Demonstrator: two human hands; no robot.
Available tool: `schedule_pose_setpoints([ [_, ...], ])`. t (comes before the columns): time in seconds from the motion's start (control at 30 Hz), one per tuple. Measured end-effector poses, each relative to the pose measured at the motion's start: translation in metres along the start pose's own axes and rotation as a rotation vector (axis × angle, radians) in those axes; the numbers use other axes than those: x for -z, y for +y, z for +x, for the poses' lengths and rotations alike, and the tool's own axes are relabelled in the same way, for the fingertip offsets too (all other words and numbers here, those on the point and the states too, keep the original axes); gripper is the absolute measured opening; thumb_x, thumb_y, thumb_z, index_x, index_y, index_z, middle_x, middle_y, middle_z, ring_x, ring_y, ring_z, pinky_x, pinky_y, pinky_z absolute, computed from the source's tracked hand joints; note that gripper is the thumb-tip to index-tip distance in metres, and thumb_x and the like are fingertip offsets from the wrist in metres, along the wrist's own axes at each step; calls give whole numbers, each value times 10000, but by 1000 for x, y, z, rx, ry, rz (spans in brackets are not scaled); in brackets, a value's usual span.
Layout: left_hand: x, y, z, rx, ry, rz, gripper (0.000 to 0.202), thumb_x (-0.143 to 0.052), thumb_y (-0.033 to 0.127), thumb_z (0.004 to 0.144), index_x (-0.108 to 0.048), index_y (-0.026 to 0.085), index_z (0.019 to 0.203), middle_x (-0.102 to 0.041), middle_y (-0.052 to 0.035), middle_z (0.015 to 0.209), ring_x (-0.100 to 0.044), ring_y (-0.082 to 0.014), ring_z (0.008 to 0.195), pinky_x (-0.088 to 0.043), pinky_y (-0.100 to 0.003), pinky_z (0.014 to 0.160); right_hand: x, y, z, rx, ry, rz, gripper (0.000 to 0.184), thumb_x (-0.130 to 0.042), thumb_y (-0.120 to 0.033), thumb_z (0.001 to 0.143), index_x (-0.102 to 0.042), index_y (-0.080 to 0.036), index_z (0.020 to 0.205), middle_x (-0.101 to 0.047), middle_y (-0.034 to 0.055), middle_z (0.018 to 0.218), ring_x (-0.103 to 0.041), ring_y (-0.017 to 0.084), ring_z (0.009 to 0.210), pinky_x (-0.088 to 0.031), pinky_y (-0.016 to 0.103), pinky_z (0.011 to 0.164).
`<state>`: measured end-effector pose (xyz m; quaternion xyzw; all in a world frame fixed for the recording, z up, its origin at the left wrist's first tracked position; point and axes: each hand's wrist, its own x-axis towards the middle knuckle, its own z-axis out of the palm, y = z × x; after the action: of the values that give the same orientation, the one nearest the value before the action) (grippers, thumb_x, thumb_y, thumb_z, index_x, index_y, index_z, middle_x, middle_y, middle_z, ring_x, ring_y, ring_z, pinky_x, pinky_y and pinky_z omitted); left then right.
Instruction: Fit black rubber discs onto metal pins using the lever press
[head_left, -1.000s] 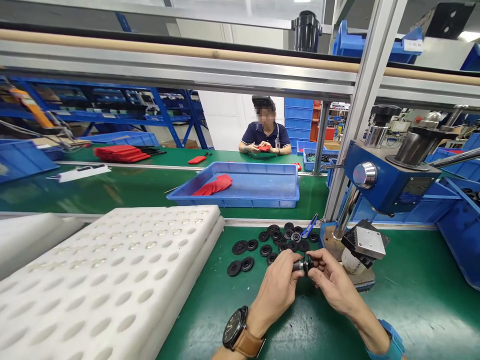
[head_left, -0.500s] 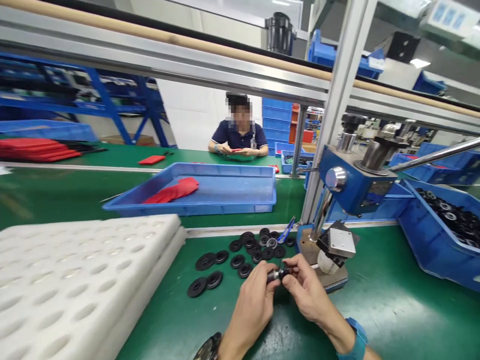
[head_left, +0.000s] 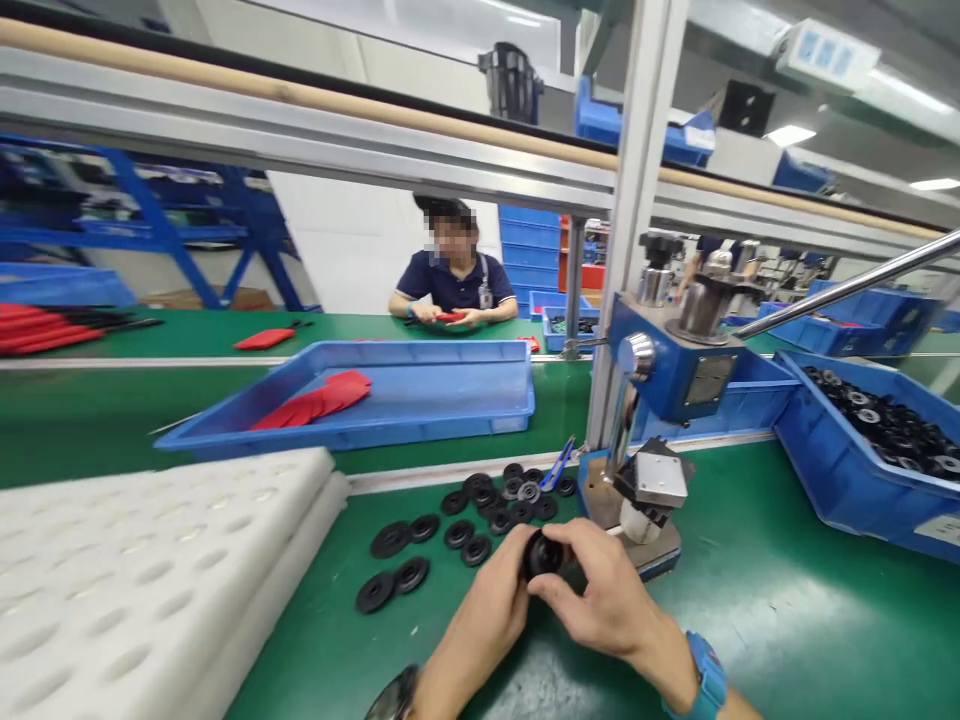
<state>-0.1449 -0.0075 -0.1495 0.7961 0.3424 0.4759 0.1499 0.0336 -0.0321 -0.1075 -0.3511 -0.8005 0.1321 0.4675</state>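
Both hands, left hand (head_left: pixel 487 615) and right hand (head_left: pixel 600 600), pinch one black round part (head_left: pixel 541 553) between fingertips.

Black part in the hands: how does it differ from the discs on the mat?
The black part is held up by the left hand and right hand; the black discs lie flat on the green mat. The black part is single; the black discs are many. Both are round, black.

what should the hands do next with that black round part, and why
Likely a short lift of the black round part up and right, toward the small press. The left hand and right hand both pinch it just in front of the press's base. Fingers hide whether the part is fully joined.
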Motion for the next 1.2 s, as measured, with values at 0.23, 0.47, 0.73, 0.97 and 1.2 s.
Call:
schedule_pose_setpoints([
  [0.23, -5, 13, 0, 70, -38, -204, 399, -427, 499, 1014, -644, 179, 1114, -694, -130, 1028, -670, -251, 941, -545, -363, 852, -5, 1, -3, 157, -3, -99, 349, -594, -299, 990, -528, -183, 1312, -656, 81, 930, -585, 219, 806, -509, 349, 689],
  [0.47, -8, 11, -2, 73, -28, -226, 406, -432, 531, 1005, -639, 188, 1072, -691, -102, 992, -655, -234, 903, -522, -334, 809, -4, 0, -4, 129, -36, -130, 347, -571, -313, 1001, -511, -185, 1319, -629, 73, 922, -549, 224, 807, -487, 363, 680],
  [0.73, -8, 11, -3, 95, -48, -165, 255, -499, 406, 999, -632, 193, 1044, -696, -86, 939, -668, -240, 885, -545, -337, 792, -4, 4, -4, 92, -33, -109, 418, -600, -341, 976, -483, -184, 1346, -625, 92, 1006, -561, 244, 882, -515, 393, 759],
  [0.97, -4, 9, -4, 214, -119, -50, 239, -483, 178, 937, -553, 225, 1161, -722, -50, 965, -703, -198, 826, -565, -303, 756, 3, 5, 0, -73, 79, 60, 492, -428, -506, 1033, -503, -181, 1395, -574, 137, 1232, -568, 260, 1155, -489, 409, 992],
  [1.2, -8, 16, -2, 22, -195, -55, 60, -516, 276, 967, -567, 249, 981, -739, -36, 875, -724, -188, 736, -564, -249, 675, -7, -5, 1, -233, 72, 394, 554, -295, -546, 1066, -693, -203, 1239, -703, 111, 1133, -661, 217, 1067, -515, 343, 938],
])
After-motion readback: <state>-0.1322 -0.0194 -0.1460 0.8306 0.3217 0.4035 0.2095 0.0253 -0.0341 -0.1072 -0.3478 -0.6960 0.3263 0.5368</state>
